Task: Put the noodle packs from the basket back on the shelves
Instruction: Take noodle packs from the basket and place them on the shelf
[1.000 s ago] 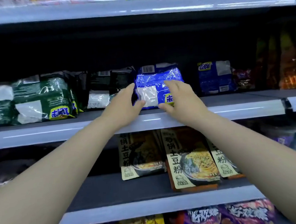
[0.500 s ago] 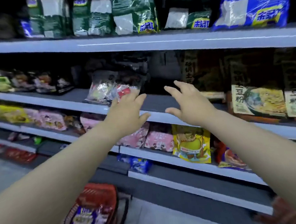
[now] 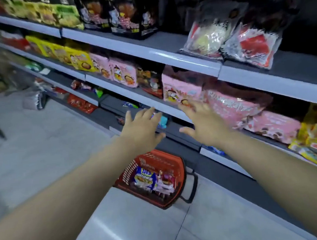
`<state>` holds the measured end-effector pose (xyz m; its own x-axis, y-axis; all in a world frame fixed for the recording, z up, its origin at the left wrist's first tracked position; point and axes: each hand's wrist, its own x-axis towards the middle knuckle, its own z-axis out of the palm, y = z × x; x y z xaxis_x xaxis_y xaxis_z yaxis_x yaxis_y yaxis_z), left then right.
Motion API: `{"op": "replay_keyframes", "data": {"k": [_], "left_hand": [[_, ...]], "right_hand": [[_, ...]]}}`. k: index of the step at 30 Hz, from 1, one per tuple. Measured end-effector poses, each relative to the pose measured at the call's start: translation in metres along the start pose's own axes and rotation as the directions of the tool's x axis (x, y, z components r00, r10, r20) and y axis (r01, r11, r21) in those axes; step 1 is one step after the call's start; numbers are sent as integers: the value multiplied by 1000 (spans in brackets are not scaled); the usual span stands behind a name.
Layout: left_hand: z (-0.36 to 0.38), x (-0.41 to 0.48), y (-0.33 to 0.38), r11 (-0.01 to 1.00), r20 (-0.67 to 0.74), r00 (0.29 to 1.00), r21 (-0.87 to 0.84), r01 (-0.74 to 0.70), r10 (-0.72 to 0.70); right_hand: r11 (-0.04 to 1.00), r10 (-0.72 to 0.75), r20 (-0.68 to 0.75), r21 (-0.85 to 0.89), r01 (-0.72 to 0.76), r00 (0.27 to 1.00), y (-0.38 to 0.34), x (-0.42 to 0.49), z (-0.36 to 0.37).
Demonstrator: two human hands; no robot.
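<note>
Below, basket: red plastic mesh basket [image 3: 132, 167] on the pale tiled floor [image 3: 40, 150], at the foot of the shelving, seen between the two forearms, lower in view than both hands and well apart from them.
Packs in basket: blue noodle pack [image 3: 144, 176] on top toward the left, pink-and-white noodle pack [image 3: 164, 182] touching it on the right; whatever lies underneath too blurred to tell.
Left hand: left hand [image 3: 142, 130] palm down, fingers spread wide, holding nothing, in mid-air in front of the lower shelves.
Right hand: right hand [image 3: 206, 123] spread wide too, empty, thumb out toward the left hand, fingertips up by the grey front lip of the middle shelf [image 3: 148, 101]; touching it or not, cannot tell through the blur.
Edges: grey shelf lips running diagonally from upper left to lower right; black loop handle [image 3: 187, 199] hanging off the basket's right side, toward the shelving.
Open room: bare floor left of the basket and nearer the camera; dark bare shelf board [image 3: 111, 105] beyond the left hand.
Around: pink noodle packs [image 3: 182, 90] in a row just behind the right hand; yellow noodle packs [image 3: 78, 58] further left on that shelf; clear packs with red labels [image 3: 253, 47] on the shelf above, at right.
In the way: lower shelf fronts close beside the basket's handle side.
</note>
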<state>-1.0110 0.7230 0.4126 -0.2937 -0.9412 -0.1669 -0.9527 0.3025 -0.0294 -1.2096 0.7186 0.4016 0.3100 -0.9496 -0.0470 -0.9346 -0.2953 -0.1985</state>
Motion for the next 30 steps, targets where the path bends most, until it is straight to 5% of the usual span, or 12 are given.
{"op": "replay_keyframes", "data": {"k": [13,23,30], "left_hand": [[197,87,-177,989,345,932,-58,137,-109],[423,168,-237,956,469,870,-153,251,-153],[582,203,-247,932,649,751,-186,312,-123]], "right_hand": [[994,-71,376,103,35,924,-84,165,230],[995,-79,612,101,22,787,-66,258,446],[993,-46,698,109,-43,715,-59,281,607]]}}
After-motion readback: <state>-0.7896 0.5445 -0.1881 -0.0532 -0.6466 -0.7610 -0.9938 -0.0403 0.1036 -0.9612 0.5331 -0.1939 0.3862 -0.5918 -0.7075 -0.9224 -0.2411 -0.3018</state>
